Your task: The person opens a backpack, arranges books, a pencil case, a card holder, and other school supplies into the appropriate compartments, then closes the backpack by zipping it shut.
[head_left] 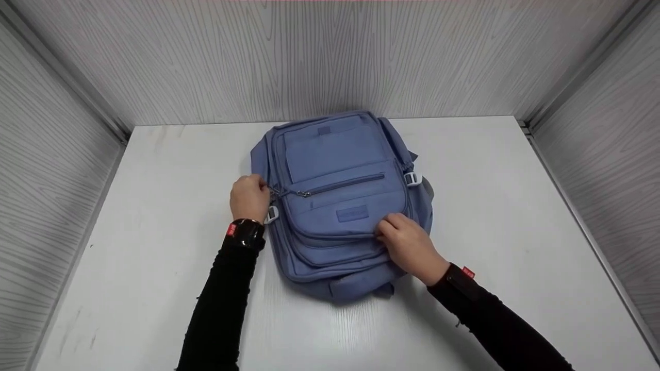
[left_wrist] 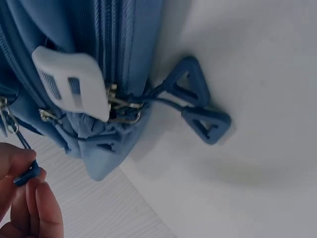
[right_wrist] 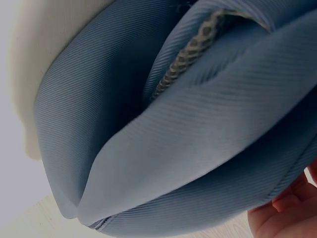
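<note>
A blue backpack (head_left: 335,154) lies front side up on the white table, slightly turned. At its left side my left hand (head_left: 249,198) pinches a small blue zipper pull (left_wrist: 28,175), whose cord runs to a metal slider (head_left: 304,194) at the left end of the front pocket zipper (head_left: 346,184). My right hand (head_left: 407,246) grips the fabric at the lower right edge of the front pocket, fingers curled there. In the right wrist view part of that hand (right_wrist: 287,213) shows beside the blue fabric folds. Two triangular pulls (left_wrist: 190,82) hang loose from another zipper.
White plastic buckles (head_left: 413,179) sit on both sides of the bag. The white table (head_left: 175,170) extends around it, bounded by a grey wood-grain back wall (head_left: 319,56) and side panels (head_left: 51,129). A mesh strip (right_wrist: 190,52) shows among the folds.
</note>
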The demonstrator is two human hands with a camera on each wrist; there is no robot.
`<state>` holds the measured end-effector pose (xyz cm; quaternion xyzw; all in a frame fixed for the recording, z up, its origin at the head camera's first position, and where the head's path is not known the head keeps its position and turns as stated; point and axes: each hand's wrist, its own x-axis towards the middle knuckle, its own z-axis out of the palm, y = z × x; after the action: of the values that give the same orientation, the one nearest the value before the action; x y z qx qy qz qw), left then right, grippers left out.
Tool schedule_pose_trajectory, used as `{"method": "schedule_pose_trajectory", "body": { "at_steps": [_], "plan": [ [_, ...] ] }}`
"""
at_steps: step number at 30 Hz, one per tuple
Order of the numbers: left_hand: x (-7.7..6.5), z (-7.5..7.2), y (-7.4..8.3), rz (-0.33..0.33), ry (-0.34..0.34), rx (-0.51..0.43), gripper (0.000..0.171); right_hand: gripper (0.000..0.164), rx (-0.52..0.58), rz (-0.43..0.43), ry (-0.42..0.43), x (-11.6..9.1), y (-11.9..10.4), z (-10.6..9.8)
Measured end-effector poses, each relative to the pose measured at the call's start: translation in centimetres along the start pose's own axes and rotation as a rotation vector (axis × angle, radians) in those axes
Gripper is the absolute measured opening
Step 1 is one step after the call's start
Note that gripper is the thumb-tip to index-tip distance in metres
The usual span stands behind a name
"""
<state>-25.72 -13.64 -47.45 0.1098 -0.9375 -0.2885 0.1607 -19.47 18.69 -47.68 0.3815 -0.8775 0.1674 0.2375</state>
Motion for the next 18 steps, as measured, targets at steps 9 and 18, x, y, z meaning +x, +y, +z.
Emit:
{"method": "schedule_pose_trajectory", "body": {
  "at_steps": [9,18],
  "plan": [
    [-0.3,0.8,-0.8,0.024,-0.001,0.059,0.013,0.017,0.017,0.04,0.006,-0.1,0.2,0.3],
    [-3.7,0.2,-1.7,0.114,-0.029,0.073,0.016,0.018,0.076,0.05,0.002,-1.4,0.4,0.0]
  ]
}}
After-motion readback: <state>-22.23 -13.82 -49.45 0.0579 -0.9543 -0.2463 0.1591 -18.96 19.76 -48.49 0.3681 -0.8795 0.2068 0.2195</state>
